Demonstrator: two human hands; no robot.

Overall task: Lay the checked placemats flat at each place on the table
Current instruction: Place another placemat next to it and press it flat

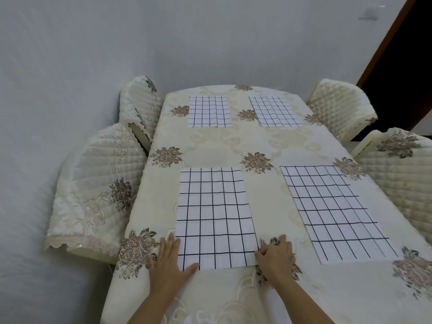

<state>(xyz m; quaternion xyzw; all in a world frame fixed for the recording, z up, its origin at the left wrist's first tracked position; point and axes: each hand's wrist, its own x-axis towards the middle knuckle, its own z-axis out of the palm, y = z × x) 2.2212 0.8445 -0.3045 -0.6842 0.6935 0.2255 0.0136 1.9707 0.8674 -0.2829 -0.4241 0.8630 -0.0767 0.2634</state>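
Observation:
Several white placemats with a black check lie flat on the cream floral tablecloth. The near left placemat is under my hands. My left hand rests flat, fingers spread, on its near left corner. My right hand has its fingers curled at the mat's near right corner, pinching the edge. The near right placemat lies at a slight angle. Two smaller-looking mats sit at the far end, one on the left and one on the right.
Quilted cream chair covers stand around the table: two on the left and two on the right. A white wall runs behind and to the left. A dark doorway opens at the far right.

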